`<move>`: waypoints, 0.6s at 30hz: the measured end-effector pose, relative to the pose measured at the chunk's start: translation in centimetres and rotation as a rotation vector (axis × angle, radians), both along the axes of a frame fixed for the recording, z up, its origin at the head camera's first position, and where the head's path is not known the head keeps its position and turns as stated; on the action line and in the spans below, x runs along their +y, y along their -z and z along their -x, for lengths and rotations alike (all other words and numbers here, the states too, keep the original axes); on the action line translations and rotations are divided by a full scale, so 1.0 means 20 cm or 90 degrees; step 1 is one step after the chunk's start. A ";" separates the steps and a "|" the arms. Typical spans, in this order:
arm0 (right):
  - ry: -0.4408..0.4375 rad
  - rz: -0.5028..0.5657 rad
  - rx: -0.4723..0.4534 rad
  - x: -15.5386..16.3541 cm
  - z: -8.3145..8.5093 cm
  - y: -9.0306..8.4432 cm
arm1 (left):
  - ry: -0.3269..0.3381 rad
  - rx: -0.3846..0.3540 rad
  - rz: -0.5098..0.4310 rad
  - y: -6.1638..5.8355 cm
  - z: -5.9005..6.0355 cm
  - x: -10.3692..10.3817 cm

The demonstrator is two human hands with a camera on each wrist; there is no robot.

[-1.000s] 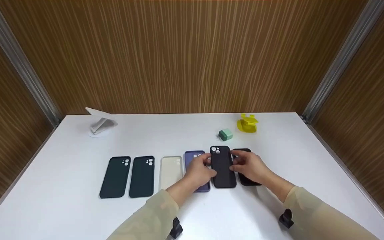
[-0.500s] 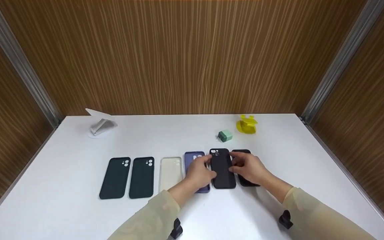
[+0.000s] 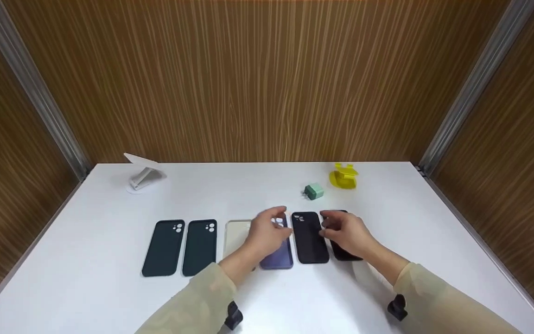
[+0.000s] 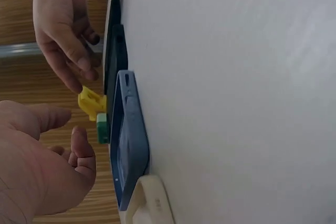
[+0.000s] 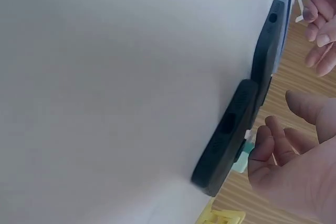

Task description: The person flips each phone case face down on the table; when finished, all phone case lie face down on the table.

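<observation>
Hands first: your left hand (image 3: 267, 232) hovers over the purple case (image 3: 278, 253) with fingers loosely bent and holding nothing, and your right hand (image 3: 346, 232) hangs just above the far black case (image 3: 341, 253), relaxed and empty too. The black case (image 3: 310, 237) lies flat on the white table (image 3: 387, 287) between the purple one and the far black one, in a row that runs left through a cream case (image 3: 235, 234) to two dark green cases (image 3: 163, 248). If you mean to tidy that row, I judge it best to nudge each case by its long edges with straight fingertips, keeping the camera cutouts at the far end and the gaps even; lifting by a corner would likely skew the neighbours. Both wrist views suggest the fingers are clear of the cases, though the angle is steep. Your left hand covers the top of the purple case and part of the cream one, and your right hides much of the far black case, so its cutout cannot be seen. Beyond sit a green charger (image 3: 314, 191), a yellow stand (image 3: 343, 176) and a white stand (image 3: 144, 174), too small for detail.
</observation>
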State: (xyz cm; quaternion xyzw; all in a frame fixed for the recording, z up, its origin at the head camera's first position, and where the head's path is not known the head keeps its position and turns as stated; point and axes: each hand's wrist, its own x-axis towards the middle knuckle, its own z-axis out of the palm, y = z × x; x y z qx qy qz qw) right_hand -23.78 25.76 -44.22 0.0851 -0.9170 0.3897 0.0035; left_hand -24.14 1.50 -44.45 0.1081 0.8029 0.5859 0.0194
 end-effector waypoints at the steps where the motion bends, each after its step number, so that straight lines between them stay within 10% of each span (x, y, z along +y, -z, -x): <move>1: 0.000 0.008 -0.003 -0.01 0.00 -0.01 | -0.005 0.003 0.002 -0.01 0.00 -0.02; 18: -0.043 0.047 -0.009 -0.25 0.00 -0.02 | -0.005 -0.004 0.067 0.03 0.03 -0.31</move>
